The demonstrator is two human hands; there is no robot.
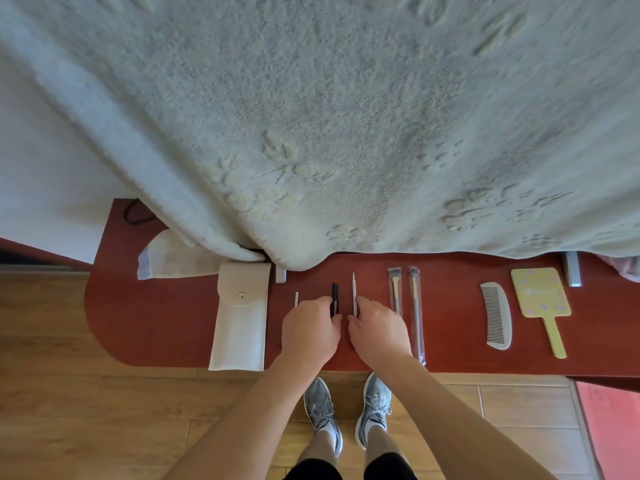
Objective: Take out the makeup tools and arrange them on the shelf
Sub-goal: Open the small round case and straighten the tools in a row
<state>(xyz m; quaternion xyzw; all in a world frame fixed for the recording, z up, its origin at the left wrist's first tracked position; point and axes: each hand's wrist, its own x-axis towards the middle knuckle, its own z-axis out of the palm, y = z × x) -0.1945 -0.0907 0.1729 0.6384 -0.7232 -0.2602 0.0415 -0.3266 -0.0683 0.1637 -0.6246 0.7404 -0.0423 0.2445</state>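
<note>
On the red-brown shelf (pixel 156 323) lies a cream snap pouch (pixel 240 323) at the left. My left hand (pixel 310 329) rests on a black pen-like tool (pixel 335 297), fingers closed around its lower end. My right hand (pixel 379 329) grips a thin silver pointed tool (pixel 354 289) just right of it. A short white stick (pixel 296 299) lies left of my left hand. Two wrapped brushes (pixel 394 289) (pixel 415 306) lie right of my right hand. Further right sit a grey comb (pixel 496 315) and a yellow hand mirror (pixel 540 294).
A pale fleece blanket (pixel 329 116) hangs over the shelf's far edge. A mesh bag (pixel 173 258) and a black cord (pixel 133 213) lie at the left end. Metal brackets (pixel 573 270) stand at the back. Wooden floor and my shoes (pixel 346 407) are below.
</note>
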